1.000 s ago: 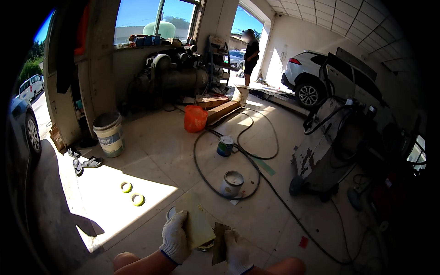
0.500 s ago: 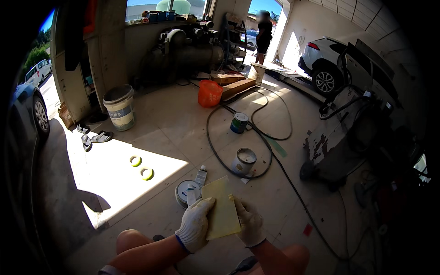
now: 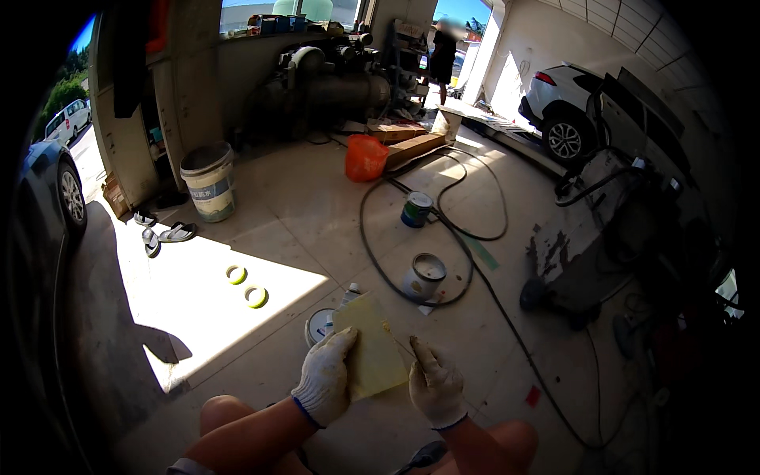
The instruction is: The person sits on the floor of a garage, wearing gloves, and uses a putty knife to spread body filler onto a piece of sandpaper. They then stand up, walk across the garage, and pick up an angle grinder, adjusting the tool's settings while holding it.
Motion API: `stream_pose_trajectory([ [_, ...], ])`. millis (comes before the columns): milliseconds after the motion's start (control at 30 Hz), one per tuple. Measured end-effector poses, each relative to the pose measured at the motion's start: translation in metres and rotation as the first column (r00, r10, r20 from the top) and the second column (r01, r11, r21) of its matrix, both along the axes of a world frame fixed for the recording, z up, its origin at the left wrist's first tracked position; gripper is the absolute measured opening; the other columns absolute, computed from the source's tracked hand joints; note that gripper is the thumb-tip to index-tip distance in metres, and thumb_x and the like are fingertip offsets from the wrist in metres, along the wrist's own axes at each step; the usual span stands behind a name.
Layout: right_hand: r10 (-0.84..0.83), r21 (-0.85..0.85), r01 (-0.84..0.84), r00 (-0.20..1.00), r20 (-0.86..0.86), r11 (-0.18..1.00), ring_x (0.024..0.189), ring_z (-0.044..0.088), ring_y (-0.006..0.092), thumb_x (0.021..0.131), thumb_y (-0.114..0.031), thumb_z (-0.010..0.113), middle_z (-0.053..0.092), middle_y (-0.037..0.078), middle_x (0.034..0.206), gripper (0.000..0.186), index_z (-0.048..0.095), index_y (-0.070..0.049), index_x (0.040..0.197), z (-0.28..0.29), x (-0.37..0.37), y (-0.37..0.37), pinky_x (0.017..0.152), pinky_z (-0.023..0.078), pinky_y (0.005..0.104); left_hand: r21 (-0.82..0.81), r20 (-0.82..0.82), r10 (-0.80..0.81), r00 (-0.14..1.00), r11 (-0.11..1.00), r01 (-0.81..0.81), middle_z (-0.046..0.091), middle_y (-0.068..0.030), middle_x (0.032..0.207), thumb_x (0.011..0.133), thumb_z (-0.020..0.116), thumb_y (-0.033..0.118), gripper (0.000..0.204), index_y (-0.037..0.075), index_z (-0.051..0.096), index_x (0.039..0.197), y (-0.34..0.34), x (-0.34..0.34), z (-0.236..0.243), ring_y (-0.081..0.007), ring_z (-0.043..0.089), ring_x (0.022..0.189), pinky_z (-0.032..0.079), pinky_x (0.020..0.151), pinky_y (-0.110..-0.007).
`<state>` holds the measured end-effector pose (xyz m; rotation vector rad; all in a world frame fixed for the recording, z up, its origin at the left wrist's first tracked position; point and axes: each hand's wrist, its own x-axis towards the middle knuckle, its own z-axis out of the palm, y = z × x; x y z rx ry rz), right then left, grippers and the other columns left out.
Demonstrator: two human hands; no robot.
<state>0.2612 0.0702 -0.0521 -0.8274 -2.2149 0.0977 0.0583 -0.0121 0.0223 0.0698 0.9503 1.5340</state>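
Observation:
My left hand (image 3: 326,376), in a white knit glove with a blue cuff edge, grips a flat pale-yellow board (image 3: 370,356) by its left side. A small yellowish smear shows near the board's upper right edge. Just right of the board is my gloved right hand (image 3: 437,388), its fingers drawn together. A thin dark line runs from its fingertips toward the board; what the fingers hold is too thin to make out. Behind the board, a round tin (image 3: 318,326) and a tube (image 3: 351,293) are partly hidden.
Two tape rolls (image 3: 255,297) lie in the sunlit patch. Ahead stand an open can (image 3: 424,275), a green-blue can (image 3: 416,210), an orange bag (image 3: 366,158) and a white bucket (image 3: 209,186). A black hose (image 3: 362,229) loops over the floor. A person (image 3: 443,57) stands by the doorway.
The right hand has come away from the board's right edge and sits slightly to its right. The board has shifted a little left with my left hand. The person at the back has moved left.

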Motion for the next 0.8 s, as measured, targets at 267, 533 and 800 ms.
stream_pose_trajectory([
  [267, -0.162, -0.482, -0.008, 0.937, -0.309, 0.876, 0.105, 0.071, 0.0293, 0.097, -0.009, 0.068, 0.066, 0.020, 0.123, 0.051, 0.059, 0.001, 0.146, -0.002, -0.001, -0.007, 0.087, 0.059, 0.0386, -0.070, 0.044, 0.010, 0.999, 0.998, -0.007, 0.065, -0.0189, 0.128, 0.109, 0.056, 0.027, 0.043, -0.004, 0.051, 0.139, 0.004, 0.005, -0.012, -0.0298, 0.072, 0.109, 0.065, 0.093, -0.047],
  [533, -0.042, -0.412, -0.178, 0.881, -0.470, 0.893, 0.113, 0.068, 0.0300, 0.094, -0.023, 0.080, 0.064, 0.017, 0.127, 0.062, 0.056, 0.001, 0.147, -0.006, -0.008, 0.002, 0.095, 0.059, 0.0376, 0.052, 0.063, -0.166, 0.984, 0.985, 0.163, 0.064, -0.0154, 0.128, 0.107, 0.061, 0.021, 0.041, -0.001, 0.050, 0.140, -0.007, 0.026, -0.025, -0.0269, 0.070, 0.109, 0.063, 0.092, -0.044],
  [800, 0.011, -0.401, -0.158, 0.938, -0.345, 0.902, 0.106, 0.070, 0.0295, 0.083, -0.023, 0.091, 0.065, 0.015, 0.126, 0.079, 0.053, -0.001, 0.149, -0.023, -0.013, -0.005, 0.090, 0.061, 0.0385, 0.044, 0.036, -0.149, 0.988, 0.988, 0.147, 0.062, -0.0183, 0.132, 0.106, 0.061, 0.018, 0.046, -0.004, 0.046, 0.143, -0.001, 0.032, -0.034, -0.0294, 0.070, 0.113, 0.063, 0.098, -0.045],
])
